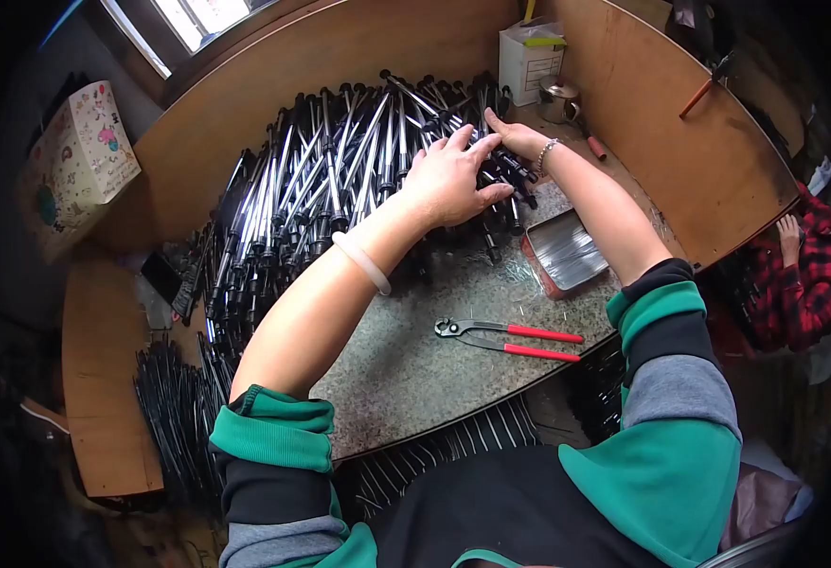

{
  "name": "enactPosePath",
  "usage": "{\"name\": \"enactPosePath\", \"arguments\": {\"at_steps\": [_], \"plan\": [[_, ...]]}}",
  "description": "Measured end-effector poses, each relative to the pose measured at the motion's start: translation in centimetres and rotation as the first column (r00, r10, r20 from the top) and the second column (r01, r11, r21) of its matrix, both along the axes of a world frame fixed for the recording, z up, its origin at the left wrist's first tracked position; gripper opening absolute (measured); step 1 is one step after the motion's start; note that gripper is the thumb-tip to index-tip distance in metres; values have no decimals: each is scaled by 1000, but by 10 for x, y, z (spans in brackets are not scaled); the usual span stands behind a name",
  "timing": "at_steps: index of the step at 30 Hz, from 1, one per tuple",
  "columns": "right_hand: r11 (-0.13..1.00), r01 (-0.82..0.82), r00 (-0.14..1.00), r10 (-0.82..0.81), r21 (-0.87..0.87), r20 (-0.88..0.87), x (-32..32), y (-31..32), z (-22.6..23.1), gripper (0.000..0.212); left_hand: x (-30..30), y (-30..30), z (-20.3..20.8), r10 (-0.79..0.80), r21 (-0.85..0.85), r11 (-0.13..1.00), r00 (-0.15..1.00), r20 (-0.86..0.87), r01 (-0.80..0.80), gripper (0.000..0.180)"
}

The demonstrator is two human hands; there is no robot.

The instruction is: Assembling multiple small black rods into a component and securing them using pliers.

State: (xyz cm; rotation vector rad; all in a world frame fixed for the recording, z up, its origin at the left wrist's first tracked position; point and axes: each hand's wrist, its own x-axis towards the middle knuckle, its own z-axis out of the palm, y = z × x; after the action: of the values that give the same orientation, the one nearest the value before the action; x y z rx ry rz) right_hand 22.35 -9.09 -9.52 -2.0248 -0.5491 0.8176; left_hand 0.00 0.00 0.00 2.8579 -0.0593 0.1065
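A large heap of slim silvery metal rods with black end fittings (335, 166) covers the far part of the speckled tabletop (387, 369). Over the heap's right end lies my left hand (453, 180), fingers spread and thumb apart, touching or just above the rods. Just beyond it, my right hand (521, 140) is at the right edge of the heap. One of its digits points up and away, while the others are partly hidden. Neither hand visibly grips a rod. Red-handled pliers (515, 339) rest on the near tabletop, jaws to the left.
A shallow metal tray (567, 251) lies under my right forearm, beside scattered small clear pieces. Farther back stand a white box (529, 64) and a lidded metal cup (559, 99). Wooden panels (680, 142) wall the table. Thin black rods (174, 412) bunch at the left.
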Motion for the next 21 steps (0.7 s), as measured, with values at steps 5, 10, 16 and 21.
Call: {"name": "enactPosePath", "arguments": {"at_steps": [5,10,16,21], "plan": [[995,95,995,-95,11,-16,-38,-8,25,100,-72,-33,9,-297,38,952,890,346,303,63],[987,162,986,-161,20,-54,-14,-33,19,71,-170,-76,12,-449,-80,875,863,232,477,57],[986,151,887,-165,66,432,-12,-62,22,83,-242,-95,-11,-379,-231,876,900,216,424,49],[946,-153,701,-101,287,706,-78,-96,59,62,-288,-96,-25,-166,-303,919,946,279,251,46]]}}
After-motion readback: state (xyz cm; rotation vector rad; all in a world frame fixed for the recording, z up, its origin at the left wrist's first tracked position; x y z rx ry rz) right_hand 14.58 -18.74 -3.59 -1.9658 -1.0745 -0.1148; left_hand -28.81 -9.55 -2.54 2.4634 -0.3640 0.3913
